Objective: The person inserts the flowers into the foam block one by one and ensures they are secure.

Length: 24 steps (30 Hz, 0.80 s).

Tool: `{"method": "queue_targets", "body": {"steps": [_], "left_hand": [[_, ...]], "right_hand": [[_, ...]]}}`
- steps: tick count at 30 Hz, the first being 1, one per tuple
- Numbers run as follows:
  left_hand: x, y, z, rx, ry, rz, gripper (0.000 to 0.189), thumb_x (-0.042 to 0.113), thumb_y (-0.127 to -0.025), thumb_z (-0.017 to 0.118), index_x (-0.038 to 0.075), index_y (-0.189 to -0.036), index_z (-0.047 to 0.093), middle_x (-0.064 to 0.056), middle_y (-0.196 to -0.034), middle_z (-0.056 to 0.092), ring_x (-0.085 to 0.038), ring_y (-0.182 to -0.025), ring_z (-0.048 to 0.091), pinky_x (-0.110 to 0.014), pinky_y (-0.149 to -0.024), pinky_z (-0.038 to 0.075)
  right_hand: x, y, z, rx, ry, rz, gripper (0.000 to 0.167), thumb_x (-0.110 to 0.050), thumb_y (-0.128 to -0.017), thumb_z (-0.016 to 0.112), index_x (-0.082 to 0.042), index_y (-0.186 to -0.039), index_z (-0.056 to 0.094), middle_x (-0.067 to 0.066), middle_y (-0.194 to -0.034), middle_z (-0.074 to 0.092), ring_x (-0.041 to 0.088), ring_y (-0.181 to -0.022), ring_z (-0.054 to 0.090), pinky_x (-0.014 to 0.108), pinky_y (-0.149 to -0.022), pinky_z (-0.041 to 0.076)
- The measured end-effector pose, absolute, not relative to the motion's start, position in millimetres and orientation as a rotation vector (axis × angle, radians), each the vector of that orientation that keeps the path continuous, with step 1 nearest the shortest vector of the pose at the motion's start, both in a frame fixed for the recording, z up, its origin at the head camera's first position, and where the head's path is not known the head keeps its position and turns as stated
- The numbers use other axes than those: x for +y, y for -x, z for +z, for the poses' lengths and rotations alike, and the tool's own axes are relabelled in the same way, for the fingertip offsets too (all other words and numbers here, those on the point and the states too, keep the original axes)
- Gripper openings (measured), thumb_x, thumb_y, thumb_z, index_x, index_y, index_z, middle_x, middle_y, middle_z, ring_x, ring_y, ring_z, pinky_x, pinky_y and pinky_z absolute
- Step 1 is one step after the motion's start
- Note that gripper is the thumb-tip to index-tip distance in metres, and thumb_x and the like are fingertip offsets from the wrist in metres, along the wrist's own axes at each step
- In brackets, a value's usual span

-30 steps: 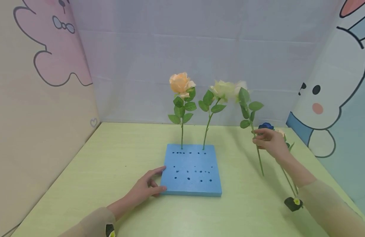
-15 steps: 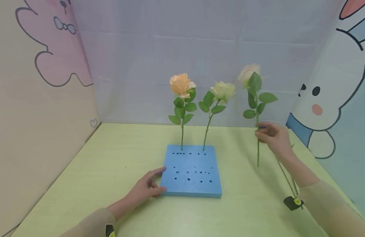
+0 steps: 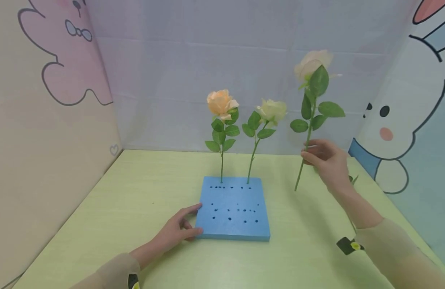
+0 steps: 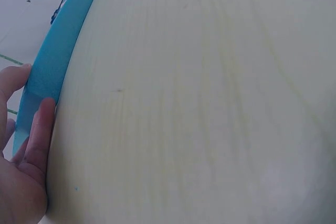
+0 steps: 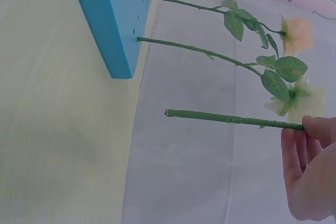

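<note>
A pale pinkish-white artificial rose is held upright, slightly tilted, in my right hand, which pinches its green stem between thumb and fingers. Its lower end hangs in the air, right of the blue foam board. My left hand rests at the board's left side, index finger and thumb spread apart against the edge; fingers also touch it in the left wrist view. A peach rose and a pale yellow-green rose stand in the board's back row.
Rows of small holes dot the board. More stems and leaves lie on the table at the right, mostly hidden behind my right forearm. A lilac cloth wall stands at the back, with cartoon-printed panels on both sides.
My right hand has lifted the pinkish-white rose, and its stem end has swung left towards the board. The left hand and the board have stayed put.
</note>
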<state>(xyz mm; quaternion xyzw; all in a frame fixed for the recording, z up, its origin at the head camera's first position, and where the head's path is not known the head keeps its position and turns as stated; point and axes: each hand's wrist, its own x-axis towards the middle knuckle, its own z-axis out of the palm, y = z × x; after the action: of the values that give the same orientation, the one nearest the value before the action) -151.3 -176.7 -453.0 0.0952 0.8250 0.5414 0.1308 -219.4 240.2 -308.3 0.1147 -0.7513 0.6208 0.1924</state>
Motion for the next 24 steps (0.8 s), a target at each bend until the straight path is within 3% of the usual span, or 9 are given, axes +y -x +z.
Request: {"method": "queue_targets", "body": {"steps": [7,18,24], "left_hand": [[-176.4,149.9,-452.8,2.395,-0.282,1.577,0.077,0.028,-0.083,0.079,0.025,-0.151,0.041,-0.015,-0.154,0.039,-0.015,-0.076,0.062,-0.025,-0.067,0.056],[-174.8,150.0,-450.6,2.388,-0.245,1.585,0.078,0.028,-0.083,0.08,0.026,-0.15,0.041,-0.014,-0.154,0.039,-0.016,-0.077,0.062,-0.025,-0.067,0.056],[-174.8,150.5,-450.2,2.396,-0.236,1.578,0.078,0.028,-0.083,0.08,0.027,-0.15,0.042,-0.014,-0.154,0.039,-0.016,-0.077,0.062,-0.025,-0.067,0.055]], "right_hand": [[216.4,218.4,-301.8,-2.088,-0.392,1.712,0.021,-0.004,-0.088,0.072,-0.002,-0.107,0.065,-0.016,-0.092,0.072,-0.001,-0.079,0.069,0.018,-0.07,0.058],[175.6,221.5,-300.2,-2.118,-0.499,1.63,0.026,-0.006,-0.088,0.072,0.007,-0.108,0.061,-0.02,-0.086,0.07,0.002,-0.076,0.07,0.024,-0.069,0.06],[155.7,223.6,-304.1,-2.148,-0.554,1.615,0.024,-0.01,-0.088,0.074,0.003,-0.106,0.064,-0.007,-0.086,0.071,0.005,-0.073,0.071,0.025,-0.071,0.06]]}}
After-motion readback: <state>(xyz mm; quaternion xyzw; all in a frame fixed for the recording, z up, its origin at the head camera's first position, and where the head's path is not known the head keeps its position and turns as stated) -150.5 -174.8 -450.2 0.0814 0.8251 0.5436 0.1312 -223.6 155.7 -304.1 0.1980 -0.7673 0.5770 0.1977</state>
